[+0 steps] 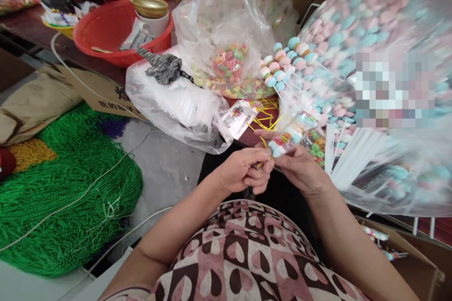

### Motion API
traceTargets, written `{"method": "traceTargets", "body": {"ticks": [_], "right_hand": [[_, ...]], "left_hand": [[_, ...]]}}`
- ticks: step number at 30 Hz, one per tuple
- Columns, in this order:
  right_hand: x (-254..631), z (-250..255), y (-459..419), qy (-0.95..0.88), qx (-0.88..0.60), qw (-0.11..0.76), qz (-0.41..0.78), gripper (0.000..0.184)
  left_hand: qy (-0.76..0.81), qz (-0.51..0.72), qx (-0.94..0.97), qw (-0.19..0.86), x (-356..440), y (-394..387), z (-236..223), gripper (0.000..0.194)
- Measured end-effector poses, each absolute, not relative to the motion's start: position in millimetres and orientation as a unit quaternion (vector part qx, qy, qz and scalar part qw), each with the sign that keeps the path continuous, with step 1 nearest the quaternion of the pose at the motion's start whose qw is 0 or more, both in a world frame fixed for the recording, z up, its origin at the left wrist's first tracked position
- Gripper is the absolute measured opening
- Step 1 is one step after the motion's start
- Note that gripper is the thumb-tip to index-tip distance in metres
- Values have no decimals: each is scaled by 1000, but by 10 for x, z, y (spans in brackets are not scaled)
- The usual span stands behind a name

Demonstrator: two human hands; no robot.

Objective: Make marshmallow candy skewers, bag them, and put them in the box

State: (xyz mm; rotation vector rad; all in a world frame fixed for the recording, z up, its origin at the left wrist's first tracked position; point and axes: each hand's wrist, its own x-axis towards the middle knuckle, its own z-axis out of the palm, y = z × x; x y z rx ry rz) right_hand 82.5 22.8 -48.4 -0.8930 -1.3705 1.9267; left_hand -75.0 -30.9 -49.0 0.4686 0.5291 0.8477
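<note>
Candy stack [286, 140] in its clear wrapper, between my two hands at the near edge of the table [249, 138].
My left hand [249, 169] has thumb and fingers pinched together on the wrapper's gathered lower end, where a yellow strip [263, 141] shows; my right hand [302, 169] is clamped around the candy's side, thumb towards me. Just beyond lies a printed packet [241, 118]; white sticks [358, 157] lie near my right hand, beside bagged pink and blue candies [348, 23].

Small sweet-packing workshop, big bag of pastel sweets [353, 28], white sticks [356, 157], yellow ties [267, 115], heaped green cord [77, 202].
</note>
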Motion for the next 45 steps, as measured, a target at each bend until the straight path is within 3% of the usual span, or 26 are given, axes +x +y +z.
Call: {"method": "traceTargets", "body": {"ticks": [2, 4, 9, 15, 18, 25, 29, 32, 38, 45], "right_hand": [[876, -482, 233, -524, -304, 272, 748, 49], [894, -504, 239, -529, -284, 274, 751, 39], [803, -591, 236, -498, -333, 353, 718, 20], [672, -571, 183, -611, -435, 453, 482, 13], [653, -561, 159, -676, -441, 454, 378, 10], [643, -555, 141, -689, -430, 419, 406, 11], [603, -423, 89, -712, -463, 394, 352, 10], [590, -335, 44, -744, -459, 396, 282, 10], [675, -328, 157, -741, -475, 398, 258, 9], [706, -109, 273, -740, -469, 471, 103, 11]], "left_hand": [[209, 365, 193, 886, -739, -336, -473, 35], [181, 361, 167, 899, -726, -353, -473, 34], [165, 409, 152, 885, -689, -342, -490, 31], [293, 526, 162, 781, -598, -269, -467, 40], [342, 563, 175, 732, -574, -238, -495, 48], [459, 554, 326, 614, -613, -244, -724, 49], [478, 552, 384, 565, -613, -249, -759, 42], [418, 595, 370, 578, -637, -209, -699, 35], [317, 662, 324, 597, -826, -245, -337, 48], [399, 527, 423, 620, -759, -330, -339, 61]]}}
